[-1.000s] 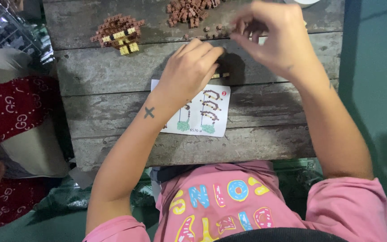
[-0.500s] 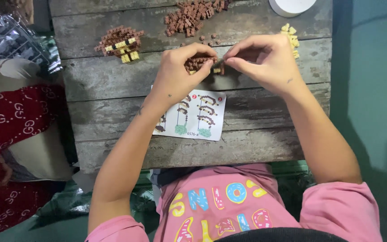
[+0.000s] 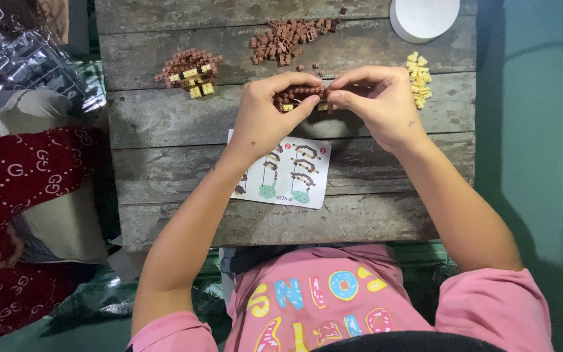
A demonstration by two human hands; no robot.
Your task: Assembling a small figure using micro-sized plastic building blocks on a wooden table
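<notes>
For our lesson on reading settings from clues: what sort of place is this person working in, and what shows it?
Probably an informal home or yard spot, not a workshop. A weathered plank table bears loose brown building bricks and an instruction sheet, and both hands hold a small brick model.
</notes>
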